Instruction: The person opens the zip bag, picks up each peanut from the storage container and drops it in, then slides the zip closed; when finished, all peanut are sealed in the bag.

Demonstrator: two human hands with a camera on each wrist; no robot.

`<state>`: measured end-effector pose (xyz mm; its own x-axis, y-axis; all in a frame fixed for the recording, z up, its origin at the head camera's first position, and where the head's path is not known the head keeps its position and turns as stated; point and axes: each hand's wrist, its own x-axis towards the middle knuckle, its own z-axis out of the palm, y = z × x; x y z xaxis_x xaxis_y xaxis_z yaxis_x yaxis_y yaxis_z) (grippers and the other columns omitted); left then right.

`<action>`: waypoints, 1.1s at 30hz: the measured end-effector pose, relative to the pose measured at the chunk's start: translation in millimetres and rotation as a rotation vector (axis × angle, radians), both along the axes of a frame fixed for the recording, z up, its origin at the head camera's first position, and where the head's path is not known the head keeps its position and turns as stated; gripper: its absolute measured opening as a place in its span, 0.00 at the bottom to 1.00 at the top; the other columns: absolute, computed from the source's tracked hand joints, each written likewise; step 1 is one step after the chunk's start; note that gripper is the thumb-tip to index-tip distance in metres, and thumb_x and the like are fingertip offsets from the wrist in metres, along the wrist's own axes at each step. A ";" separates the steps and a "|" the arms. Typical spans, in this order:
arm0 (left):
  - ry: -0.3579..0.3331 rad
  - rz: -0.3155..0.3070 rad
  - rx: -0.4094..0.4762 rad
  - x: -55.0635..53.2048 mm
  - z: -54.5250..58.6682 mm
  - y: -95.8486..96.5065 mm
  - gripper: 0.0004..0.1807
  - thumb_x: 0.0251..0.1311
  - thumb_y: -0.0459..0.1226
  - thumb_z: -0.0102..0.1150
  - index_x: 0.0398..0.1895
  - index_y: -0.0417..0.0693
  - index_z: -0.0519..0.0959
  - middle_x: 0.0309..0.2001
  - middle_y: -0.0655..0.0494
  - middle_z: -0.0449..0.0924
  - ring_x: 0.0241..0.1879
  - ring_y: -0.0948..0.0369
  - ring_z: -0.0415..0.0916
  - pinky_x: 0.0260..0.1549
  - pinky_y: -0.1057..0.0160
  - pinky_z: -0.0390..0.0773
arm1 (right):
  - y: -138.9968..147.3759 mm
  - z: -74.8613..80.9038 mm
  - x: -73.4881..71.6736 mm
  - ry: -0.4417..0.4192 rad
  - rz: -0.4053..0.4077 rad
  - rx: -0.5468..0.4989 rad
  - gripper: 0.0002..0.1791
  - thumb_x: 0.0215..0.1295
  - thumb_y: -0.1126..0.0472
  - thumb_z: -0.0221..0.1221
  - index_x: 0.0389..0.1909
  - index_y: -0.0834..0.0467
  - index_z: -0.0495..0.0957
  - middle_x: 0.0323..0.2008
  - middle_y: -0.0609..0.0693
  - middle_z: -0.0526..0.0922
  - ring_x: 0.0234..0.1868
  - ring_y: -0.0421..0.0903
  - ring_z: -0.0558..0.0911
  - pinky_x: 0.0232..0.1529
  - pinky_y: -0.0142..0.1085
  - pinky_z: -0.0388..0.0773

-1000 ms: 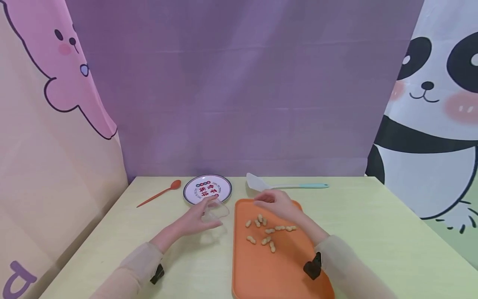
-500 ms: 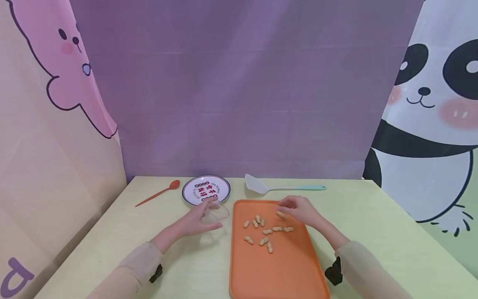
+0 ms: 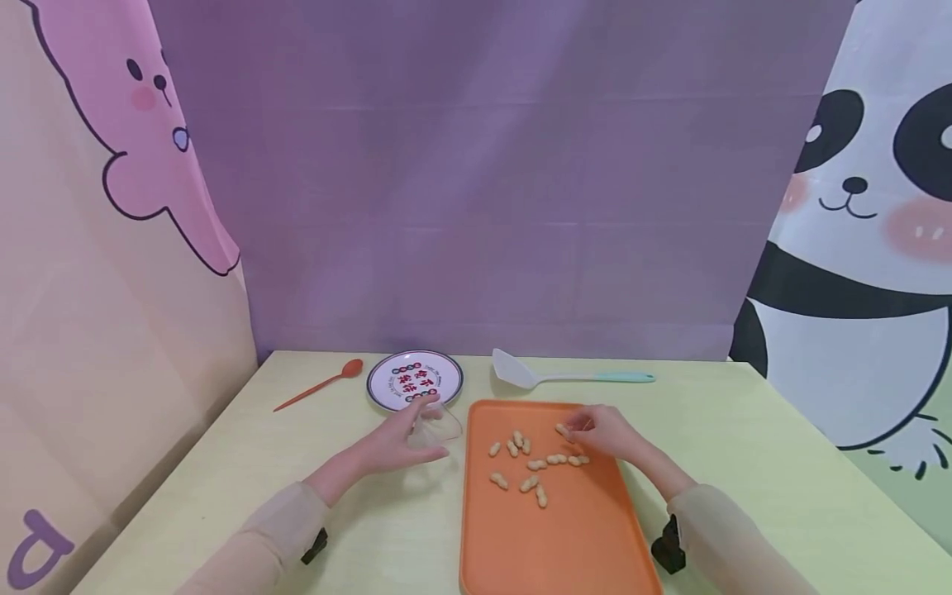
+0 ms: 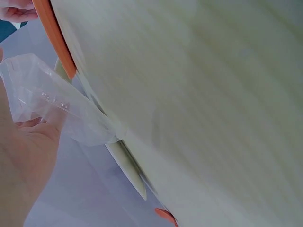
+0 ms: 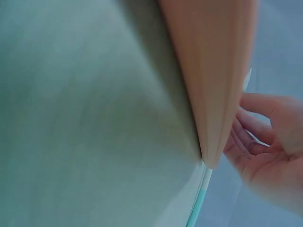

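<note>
In the head view my left hand (image 3: 405,438) holds a clear thin plastic container (image 3: 437,426), its open rim facing right, just left of the orange tray (image 3: 558,545). The left wrist view shows this container (image 4: 61,104) between thumb and fingers, with fingers visible through its wall. My right hand (image 3: 606,431) reaches over the tray's far right part, thumb and fingertips pinching a peanut (image 3: 562,430). Several unshelled peanuts (image 3: 537,465) lie scattered over the tray's far half. In the right wrist view the tray's side (image 5: 213,85) hides the fingertips of that hand (image 5: 270,142).
Behind the left hand lies a white plate (image 3: 387,384) with red lettering and a dark rim. A red spoon (image 3: 320,386) is left of it. A white spatula with a light-blue handle (image 3: 623,377) lies beyond the tray. A purple cloth (image 3: 476,207) hangs behind the table.
My right hand has moved right across the tray's far end, then down to the peanut at its far right, fingertips closing on it. My left hand stays beside the tray with the container.
</note>
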<state>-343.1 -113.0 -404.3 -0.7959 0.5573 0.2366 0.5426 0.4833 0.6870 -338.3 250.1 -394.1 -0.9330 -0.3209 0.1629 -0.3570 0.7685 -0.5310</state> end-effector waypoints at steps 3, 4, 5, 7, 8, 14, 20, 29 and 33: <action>0.001 0.000 0.001 0.2 -0.3 1.0 0.46 0.53 0.49 0.66 0.70 0.46 0.53 0.59 0.50 0.73 0.63 0.50 0.66 0.61 0.46 0.67 | 1.6 -2.5 -1.8 0.002 0.019 0.028 0.11 0.58 0.65 0.62 0.40 0.67 0.80 0.33 0.54 0.83 0.33 0.47 0.80 0.32 0.36 0.78; 0.002 0.001 0.000 0.5 0.0 0.9 0.46 0.53 0.49 0.66 0.70 0.45 0.53 0.59 0.50 0.73 0.63 0.50 0.66 0.61 0.47 0.67 | 1.7 -2.9 -2.2 0.006 0.029 0.034 0.10 0.58 0.66 0.62 0.39 0.66 0.80 0.32 0.54 0.83 0.32 0.46 0.80 0.32 0.36 0.78; 0.002 0.003 -0.001 0.8 0.1 0.7 0.46 0.53 0.49 0.66 0.70 0.45 0.53 0.59 0.50 0.73 0.63 0.50 0.66 0.61 0.47 0.67 | 1.8 -3.2 -2.5 0.011 0.038 0.037 0.09 0.57 0.66 0.62 0.38 0.66 0.80 0.32 0.54 0.83 0.32 0.46 0.80 0.32 0.36 0.78; 0.006 0.002 0.004 1.4 0.3 0.2 0.46 0.53 0.49 0.66 0.70 0.45 0.53 0.60 0.50 0.73 0.63 0.49 0.66 0.60 0.46 0.67 | 1.5 -3.4 -2.7 0.016 0.048 0.042 0.08 0.57 0.67 0.62 0.37 0.65 0.81 0.31 0.53 0.83 0.31 0.45 0.79 0.32 0.36 0.77; 0.006 0.000 0.006 1.5 0.4 0.0 0.46 0.53 0.49 0.66 0.70 0.45 0.53 0.60 0.49 0.73 0.63 0.49 0.66 0.61 0.46 0.67 | 1.4 -3.5 -2.7 0.016 0.056 0.044 0.07 0.57 0.68 0.61 0.37 0.64 0.81 0.31 0.53 0.83 0.31 0.45 0.79 0.31 0.36 0.77; 0.013 0.003 0.002 2.2 0.7 -0.8 0.46 0.52 0.48 0.66 0.70 0.45 0.52 0.59 0.49 0.73 0.63 0.50 0.66 0.60 0.46 0.67 | 1.3 -3.5 -1.8 0.004 0.076 0.052 0.08 0.58 0.68 0.61 0.39 0.62 0.81 0.33 0.52 0.82 0.32 0.46 0.80 0.30 0.35 0.77; 0.013 0.011 -0.010 2.4 1.4 -0.2 0.46 0.52 0.49 0.67 0.70 0.46 0.53 0.60 0.50 0.73 0.63 0.51 0.66 0.60 0.46 0.67 | 1.0 -4.4 -1.2 0.020 0.039 0.053 0.08 0.61 0.64 0.59 0.38 0.63 0.81 0.32 0.53 0.84 0.33 0.47 0.81 0.32 0.37 0.78; 0.035 0.001 -0.005 1.8 0.9 -0.9 0.46 0.52 0.49 0.66 0.70 0.44 0.53 0.59 0.49 0.73 0.64 0.50 0.65 0.59 0.45 0.68 | 0.4 -3.8 -1.5 0.013 0.051 0.070 0.04 0.60 0.63 0.61 0.32 0.60 0.82 0.29 0.48 0.83 0.31 0.42 0.79 0.31 0.35 0.76; 0.049 -0.010 0.001 1.3 0.5 -1.2 0.46 0.52 0.48 0.66 0.70 0.44 0.53 0.59 0.48 0.73 0.64 0.49 0.65 0.59 0.44 0.68 | 1.0 -3.3 -1.1 0.000 0.063 0.060 0.05 0.59 0.62 0.62 0.31 0.60 0.82 0.28 0.49 0.83 0.29 0.41 0.78 0.30 0.33 0.75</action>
